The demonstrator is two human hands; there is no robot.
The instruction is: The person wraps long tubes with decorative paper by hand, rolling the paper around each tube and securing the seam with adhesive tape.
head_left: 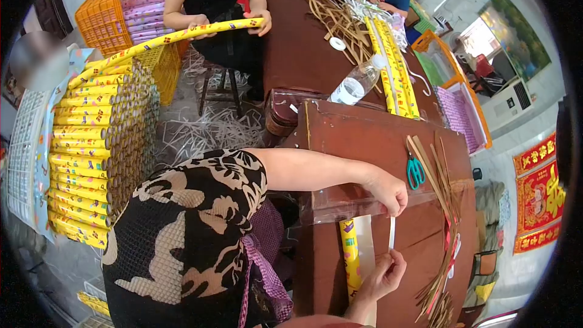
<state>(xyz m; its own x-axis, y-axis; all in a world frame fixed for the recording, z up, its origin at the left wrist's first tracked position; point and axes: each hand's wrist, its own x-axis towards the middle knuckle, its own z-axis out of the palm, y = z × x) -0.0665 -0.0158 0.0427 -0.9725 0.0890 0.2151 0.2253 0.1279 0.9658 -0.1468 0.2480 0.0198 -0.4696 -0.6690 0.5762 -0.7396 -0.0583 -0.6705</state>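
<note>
A narrow white strip [392,232] is stretched between my two hands above the brown table. My left hand [387,193] pinches its far end, fingers closed. Closed around the near end are the thumb and fingers of my right hand [384,274]. Beside my right hand lies a yellow printed paper roll [350,252], with a pale flap [364,240] along its edge. My right wrist covers part of that flap. Teal-handled scissors [415,173] rest on the table beyond my left hand.
Brown strips [446,206] lie along the table's far side. A plastic bottle [355,85] and yellow rolls [392,73] stand or lie on the adjoining table. Yellow rolls [82,164] are stacked at left. A co-worker's hands [260,22] hold a long yellow roll [176,36]. White scraps [209,130] litter the floor.
</note>
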